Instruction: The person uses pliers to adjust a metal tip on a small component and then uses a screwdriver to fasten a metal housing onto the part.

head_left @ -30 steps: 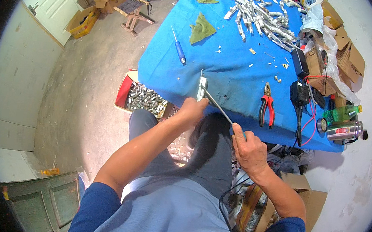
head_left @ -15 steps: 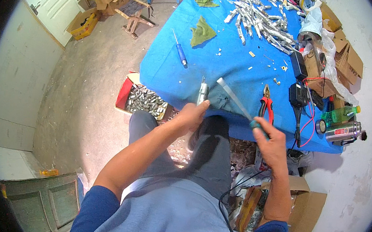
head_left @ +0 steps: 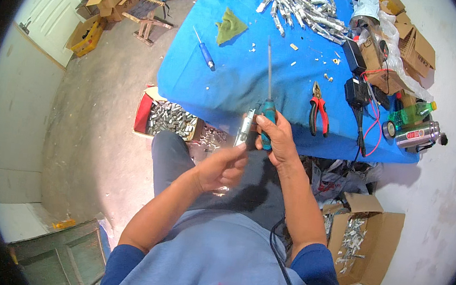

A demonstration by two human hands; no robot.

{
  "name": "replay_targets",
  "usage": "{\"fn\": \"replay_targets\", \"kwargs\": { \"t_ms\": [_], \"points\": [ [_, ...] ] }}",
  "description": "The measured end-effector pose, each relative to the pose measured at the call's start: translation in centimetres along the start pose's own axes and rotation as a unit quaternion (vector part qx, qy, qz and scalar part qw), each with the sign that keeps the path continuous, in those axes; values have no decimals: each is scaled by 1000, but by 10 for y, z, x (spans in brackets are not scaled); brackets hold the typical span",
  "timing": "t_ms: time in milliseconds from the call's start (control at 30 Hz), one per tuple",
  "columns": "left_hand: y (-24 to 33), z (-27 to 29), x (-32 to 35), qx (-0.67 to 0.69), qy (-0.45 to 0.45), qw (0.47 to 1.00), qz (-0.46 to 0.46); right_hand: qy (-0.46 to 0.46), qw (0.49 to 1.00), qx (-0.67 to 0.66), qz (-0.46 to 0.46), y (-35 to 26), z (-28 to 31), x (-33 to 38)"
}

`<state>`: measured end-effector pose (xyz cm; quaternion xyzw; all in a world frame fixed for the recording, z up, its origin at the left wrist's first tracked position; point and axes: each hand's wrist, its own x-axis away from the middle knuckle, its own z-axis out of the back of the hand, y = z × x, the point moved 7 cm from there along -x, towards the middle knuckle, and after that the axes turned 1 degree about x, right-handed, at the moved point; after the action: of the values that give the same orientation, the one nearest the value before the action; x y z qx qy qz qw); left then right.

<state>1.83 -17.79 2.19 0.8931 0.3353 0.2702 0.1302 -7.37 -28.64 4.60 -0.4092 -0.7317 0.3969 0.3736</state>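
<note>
1. Gripping a screwdriver (head_left: 266,118) with a teal handle, the right hand (head_left: 276,141) had its fingers (head_left: 265,125) closed round that handle, and the thin metal shaft stood up and away from the person over the blue surface (head_left: 233,78).
2. The left hand (head_left: 223,166) held a small silvery metal part (head_left: 245,129) between thumb and fingertips, with its fingers pinched shut on the lower end.
3. The metal part sat just beside the screwdriver handle, on its left, at the near edge of the surface; whether the two touched could not be told.
4. Both hands met above the person's lap, close together, the right one a little higher.
5. On the surface lay red-handled pliers (head_left: 319,106) just right of the right hand, a blue-handled screwdriver (head_left: 205,53) well to the left, and a green cloth (head_left: 230,26) farther back.
6. A heap of silvery metal pieces (head_left: 299,10) covered the far end of the surface.
7. On the floor under the near edge stood a red box (head_left: 167,118) filled with similar metal pieces, and an open cardboard box (head_left: 362,246) of parts sat on the person's right.
</note>
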Motion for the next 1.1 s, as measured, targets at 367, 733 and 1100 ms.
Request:
{"fn": "replay_targets", "kwargs": {
  "t_ms": [367, 733, 1100],
  "points": [
    [-19, 6, 4, 7, -8, 1000, -14, 27, 986, 165, 12, -5, -10, 4],
    [-9, -1, -1, -83, 52, 992, -85, 9, 924, 364, 118, -23, -25, -15],
    [34, 55, 7, -177, 236, 940, -169, -151, 764, 596, 199, -81, -70, -123]
  ]
}}
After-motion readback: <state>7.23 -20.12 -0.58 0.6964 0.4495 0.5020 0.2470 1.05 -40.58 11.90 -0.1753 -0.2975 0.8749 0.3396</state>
